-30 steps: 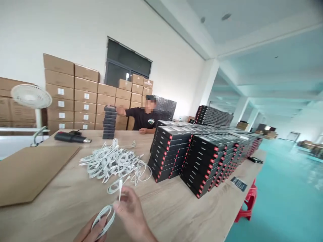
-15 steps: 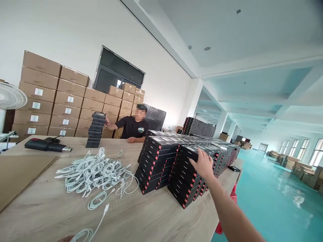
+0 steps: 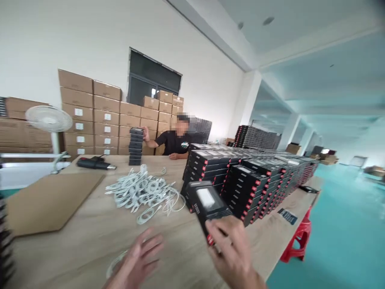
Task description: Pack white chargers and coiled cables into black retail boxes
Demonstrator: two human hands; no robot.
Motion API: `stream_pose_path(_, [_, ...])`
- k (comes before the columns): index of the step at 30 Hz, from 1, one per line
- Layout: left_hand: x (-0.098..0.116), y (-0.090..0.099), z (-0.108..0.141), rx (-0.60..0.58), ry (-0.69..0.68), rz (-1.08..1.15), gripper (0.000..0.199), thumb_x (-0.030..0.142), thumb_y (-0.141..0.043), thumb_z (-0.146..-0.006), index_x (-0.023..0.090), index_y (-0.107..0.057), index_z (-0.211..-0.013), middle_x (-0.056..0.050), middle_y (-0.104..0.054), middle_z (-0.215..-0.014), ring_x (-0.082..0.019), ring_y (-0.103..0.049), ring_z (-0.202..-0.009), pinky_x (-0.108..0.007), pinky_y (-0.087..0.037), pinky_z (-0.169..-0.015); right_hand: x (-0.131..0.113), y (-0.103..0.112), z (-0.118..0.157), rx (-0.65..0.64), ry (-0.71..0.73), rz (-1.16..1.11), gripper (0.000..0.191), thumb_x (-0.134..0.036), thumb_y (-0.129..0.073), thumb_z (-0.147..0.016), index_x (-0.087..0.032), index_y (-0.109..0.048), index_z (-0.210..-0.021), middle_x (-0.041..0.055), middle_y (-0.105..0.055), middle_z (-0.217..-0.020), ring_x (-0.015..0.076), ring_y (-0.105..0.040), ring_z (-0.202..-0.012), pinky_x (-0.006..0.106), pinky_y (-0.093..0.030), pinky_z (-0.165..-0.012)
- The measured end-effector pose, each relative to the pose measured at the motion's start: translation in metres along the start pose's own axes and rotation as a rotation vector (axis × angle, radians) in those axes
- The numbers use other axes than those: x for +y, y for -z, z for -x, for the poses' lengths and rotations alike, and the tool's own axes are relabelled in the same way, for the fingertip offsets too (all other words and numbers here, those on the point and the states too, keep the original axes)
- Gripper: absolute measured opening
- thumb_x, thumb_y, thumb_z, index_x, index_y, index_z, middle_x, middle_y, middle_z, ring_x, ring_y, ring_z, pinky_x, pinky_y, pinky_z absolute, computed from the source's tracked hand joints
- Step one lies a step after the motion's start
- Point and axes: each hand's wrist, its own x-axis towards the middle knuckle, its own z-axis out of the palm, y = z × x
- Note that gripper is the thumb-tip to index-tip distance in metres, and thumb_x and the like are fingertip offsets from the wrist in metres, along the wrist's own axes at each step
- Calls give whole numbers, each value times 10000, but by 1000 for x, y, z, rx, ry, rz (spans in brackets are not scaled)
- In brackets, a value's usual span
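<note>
My right hand grips one black box by its near end and holds it tilted above the table. The box has a pale window or label on top and a red mark at its near corner. Beside it, my left hand hovers with fingers apart, smeared by motion, and nothing shows in it. A coiled white cable lies partly hidden behind that hand. Beyond are a heap of white cables and long rows of stacked black boxes.
Across the table, a person in a black shirt touches a stack of black boxes. A heat gun and a cardboard sheet lie at left. A fan, cartons and a red stool stand around.
My right hand has lifted a black box off the front row and brought it nearer. My left hand has come into fuller view with its fingers spread. The view has swung left.
</note>
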Motion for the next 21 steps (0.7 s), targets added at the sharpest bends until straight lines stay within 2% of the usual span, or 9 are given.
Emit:
stream_pose_path(2, [7,-25,12,-110,31,248,730,727,-654,-691,302,-601,-1282,-114,-659,-1310,-360,-603,-1199,-484,-522,-885,-50,-26,19,-120,12,-239,677,-157,-614,-875,-416,-425,-1472,63,-719,-1047,274,-668,-936,469,-514,-886])
stream_pose_path(4, [15,-34,17,11,16,274,626,461,-755,-720,249,-590,-1285,-104,-699,-1223,-313,-648,-1121,-413,-519,-882,-82,-43,33,-228,-37,-442,664,-300,-715,-836,-417,-472,-1443,73,-696,-1162,314,-650,-1044,509,-494,-950])
stream_pose_path(6, [22,-28,23,164,0,250,629,311,-776,-679,225,-583,-1272,-78,-734,-1118,-283,-679,-1034,-364,-524,-833,-95,-53,41,-278,-269,-582,760,-454,-771,-772,-368,-460,-1461,108,-573,-1386,377,-548,-1242,562,-449,-1022])
stream_pose_path(8, [29,-16,30,198,39,211,632,263,-764,-648,202,-584,-1250,-74,-747,-1044,-286,-696,-961,-358,-528,-785,-95,-60,42,-317,-619,-759,783,-516,-705,-809,-294,-407,-1498,143,-451,-1505,382,-480,-1330,553,-468,-1014])
stream_pose_path(11, [35,-6,37,131,54,77,610,264,-750,-624,175,-600,-1209,-88,-749,-1018,-312,-696,-944,-373,-526,-769,-99,-71,39,-483,-935,-1199,550,-457,-600,-876,-200,-555,-1360,147,-632,-1315,313,-637,-1153,443,-552,-900])
stream_pose_path(13, [37,-10,36,191,-64,-111,629,268,-784,-617,191,-597,-1212,-82,-732,-1096,-308,-663,-1054,-353,-503,-836,-111,-79,37,-515,-984,-1298,397,-396,-630,-840,-175,-660,-1169,111,-737,-1081,289,-696,-1003,396,-564,-849])
stream_pose_path(16, [41,-22,33,317,-202,-383,847,266,-875,-578,238,-497,-1336,-78,-672,-1251,-280,-568,-1232,-325,-423,-977,-136,-87,35,-444,-1004,-992,347,-277,-656,-785,-196,-660,-1123,83,-757,-904,285,-713,-858,372,-560,-769])
stream_pose_path(18, [45,-28,33,354,-228,-485,954,277,-901,-562,249,-430,-1392,-91,-652,-1274,-283,-552,-1246,-340,-392,-1012,-145,-86,32,-472,-943,-896,438,-216,-674,-735,-222,-644,-1172,80,-757,-910,288,-710,-830,374,-554,-754])
stream_pose_path(21, [52,-28,40,309,-309,-630,873,290,-880,-590,251,-468,-1359,-82,-669,-1189,-289,-592,-1160,-364,-410,-984,-135,-78,23,-509,-833,-1160,500,-203,-669,-727,-245,-638,-1224,87,-734,-1109,284,-685,-1016,391,-536,-870])
